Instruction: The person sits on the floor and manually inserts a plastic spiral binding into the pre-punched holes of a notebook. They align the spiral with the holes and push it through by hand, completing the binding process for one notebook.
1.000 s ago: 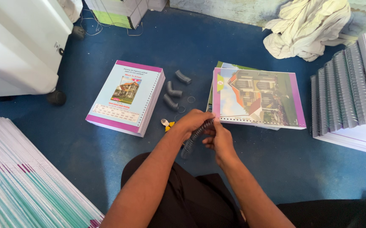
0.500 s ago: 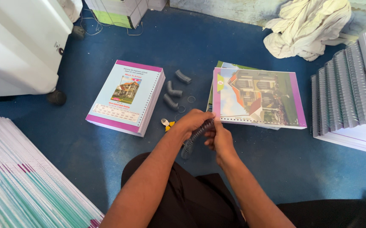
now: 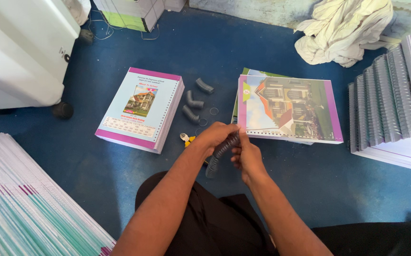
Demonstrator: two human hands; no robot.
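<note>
Head camera: seated on a blue floor [image 3: 120,189], a person held a dark plastic binding coil [image 3: 220,154] between both hands, just in front of the lap. The left hand [image 3: 217,135] closed its grip over the coil's upper end, fingers curled round it; the right hand [image 3: 246,159] pinched the coil just beside it, thumb against fingers. The coil slanted down toward the left, its lower end hanging free.

Beyond the hands lay a punched book with a house picture on its cover [image 3: 288,109], its holed edge nearest the person. A second punched book with a pale blue cover [image 3: 141,109] lay to the left. Three short coil pieces [image 3: 193,102] sat between the books, and small yellow-handled cutters [image 3: 186,139] rested just left of the left hand. Stacks of bound books [image 3: 390,99] stood at right, a crumpled cloth [image 3: 343,28] behind them.
</note>
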